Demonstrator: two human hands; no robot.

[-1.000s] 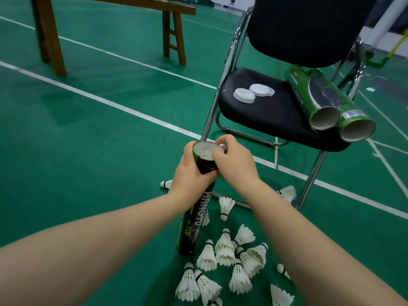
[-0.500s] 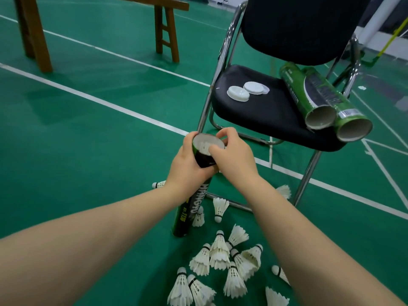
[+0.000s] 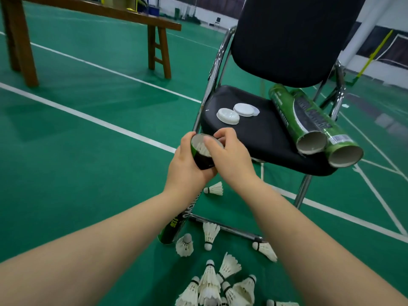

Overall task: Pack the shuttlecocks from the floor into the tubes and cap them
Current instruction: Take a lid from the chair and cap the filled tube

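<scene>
My left hand grips the top of a dark green tube that stands tilted with its base on the floor. White feathers show inside its open mouth. My right hand rests on the tube's rim, with its fingertips over the opening. Several white shuttlecocks lie on the green floor below my arms. Two open green tubes lie on the black chair seat, beside white caps.
The chair's chrome legs run along the floor among the shuttlecocks. A wooden bench stands at the far left. White court lines cross the green floor.
The view has tilted up and the tube's top sits higher against the chair seat. My right fingers have shifted over the tube's mouth. Both hands stay on the tube.
</scene>
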